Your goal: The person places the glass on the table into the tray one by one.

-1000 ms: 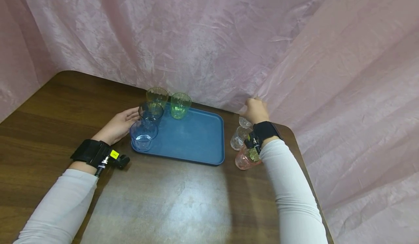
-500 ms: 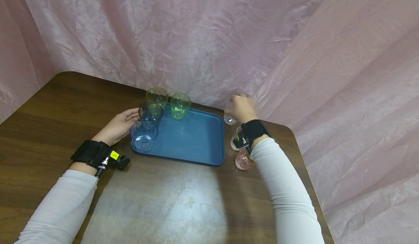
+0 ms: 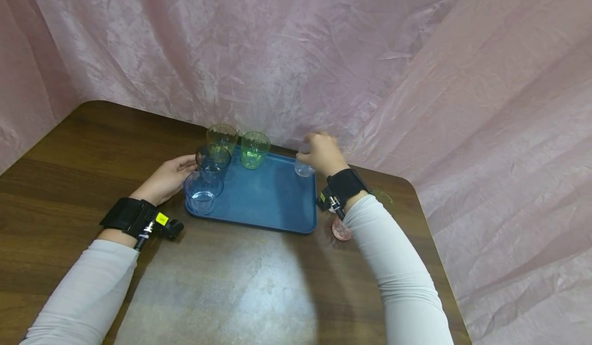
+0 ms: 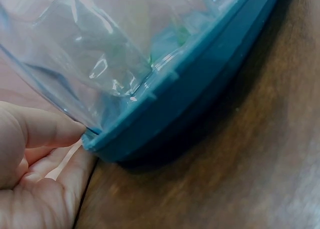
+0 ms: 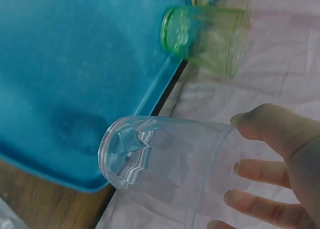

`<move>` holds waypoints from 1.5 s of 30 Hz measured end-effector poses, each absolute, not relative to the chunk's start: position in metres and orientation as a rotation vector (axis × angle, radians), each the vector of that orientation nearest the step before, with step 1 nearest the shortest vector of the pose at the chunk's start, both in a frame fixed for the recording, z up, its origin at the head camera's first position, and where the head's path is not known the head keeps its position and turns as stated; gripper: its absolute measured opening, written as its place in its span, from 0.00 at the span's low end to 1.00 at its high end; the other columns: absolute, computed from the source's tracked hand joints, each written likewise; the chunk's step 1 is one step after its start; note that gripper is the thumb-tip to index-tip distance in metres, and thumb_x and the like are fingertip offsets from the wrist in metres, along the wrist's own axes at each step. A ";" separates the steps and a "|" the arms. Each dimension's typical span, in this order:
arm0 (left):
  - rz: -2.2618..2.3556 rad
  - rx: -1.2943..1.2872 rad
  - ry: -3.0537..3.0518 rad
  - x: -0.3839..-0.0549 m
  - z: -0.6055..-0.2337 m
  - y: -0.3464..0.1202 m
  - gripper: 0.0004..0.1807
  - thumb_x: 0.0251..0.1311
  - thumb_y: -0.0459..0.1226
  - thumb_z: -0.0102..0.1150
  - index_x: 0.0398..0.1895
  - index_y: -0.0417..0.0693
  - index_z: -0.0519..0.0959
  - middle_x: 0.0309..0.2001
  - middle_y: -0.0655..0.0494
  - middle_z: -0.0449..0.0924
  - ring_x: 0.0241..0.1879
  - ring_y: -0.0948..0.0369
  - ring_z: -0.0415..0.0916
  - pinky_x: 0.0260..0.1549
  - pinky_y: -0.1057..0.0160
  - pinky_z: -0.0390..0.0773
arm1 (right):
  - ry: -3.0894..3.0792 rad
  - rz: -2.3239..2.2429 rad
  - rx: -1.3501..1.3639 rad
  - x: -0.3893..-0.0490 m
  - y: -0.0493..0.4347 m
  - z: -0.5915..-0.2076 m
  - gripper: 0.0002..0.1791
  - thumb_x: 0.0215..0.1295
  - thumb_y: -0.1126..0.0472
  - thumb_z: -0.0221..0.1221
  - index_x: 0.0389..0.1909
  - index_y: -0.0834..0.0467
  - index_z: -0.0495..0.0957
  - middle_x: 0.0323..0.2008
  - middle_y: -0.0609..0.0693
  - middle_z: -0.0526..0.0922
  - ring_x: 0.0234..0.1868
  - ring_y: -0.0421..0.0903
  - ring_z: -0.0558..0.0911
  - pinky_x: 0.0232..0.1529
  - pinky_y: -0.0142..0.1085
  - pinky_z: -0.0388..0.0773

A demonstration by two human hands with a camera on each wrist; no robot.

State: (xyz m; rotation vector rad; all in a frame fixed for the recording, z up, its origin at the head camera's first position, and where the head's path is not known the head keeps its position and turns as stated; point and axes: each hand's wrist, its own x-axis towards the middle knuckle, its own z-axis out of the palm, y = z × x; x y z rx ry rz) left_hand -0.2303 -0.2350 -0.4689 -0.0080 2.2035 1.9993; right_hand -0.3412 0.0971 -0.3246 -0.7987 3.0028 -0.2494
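Note:
My right hand (image 3: 324, 155) holds a clear plastic cup (image 5: 165, 164) by its rim, thumb on one side and fingers on the other. The cup hangs above the far right corner of a blue tray (image 3: 273, 201). At the tray's left edge, my left hand (image 3: 168, 178) pinches the rim; the left wrist view shows a fingertip on the edge and other fingers below. On the tray's left part stand a blue cup (image 3: 202, 193) and a dark grey cup (image 3: 214, 160). Behind them are a yellow cup (image 3: 222, 135) and a green cup (image 3: 255, 149).
Right of the tray, a pink cup (image 3: 341, 229) is partly covered by my right forearm. A second clear cup is mostly hidden under that wrist. A yellowish rim (image 3: 383, 199) shows beyond the sleeve. A pink curtain (image 3: 259, 52) hangs behind the wooden table (image 3: 69, 180).
My right hand has carried the clear cup leftward from the table's right side to over the tray's far right corner. The left hand and the cups on the tray have not moved.

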 end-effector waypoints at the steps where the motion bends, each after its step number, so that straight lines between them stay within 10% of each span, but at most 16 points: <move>1: 1.999 -0.007 2.204 -0.230 -0.469 -0.235 0.28 0.74 0.34 0.38 0.73 0.35 0.48 0.73 0.33 0.49 0.71 0.44 0.48 0.66 0.45 0.58 | 3.002 -0.234 -0.808 -0.340 0.095 -0.325 0.28 0.57 0.51 0.64 0.55 0.63 0.76 0.55 0.61 0.79 0.60 0.61 0.70 0.66 0.61 0.58; 45: 1.986 -0.032 2.203 -0.230 -0.468 -0.235 0.26 0.74 0.31 0.35 0.73 0.35 0.50 0.72 0.32 0.50 0.70 0.43 0.50 0.67 0.44 0.58 | 2.820 -0.144 -1.157 -0.285 0.006 -0.324 0.27 0.60 0.48 0.62 0.58 0.57 0.74 0.53 0.54 0.76 0.53 0.50 0.73 0.65 0.48 0.63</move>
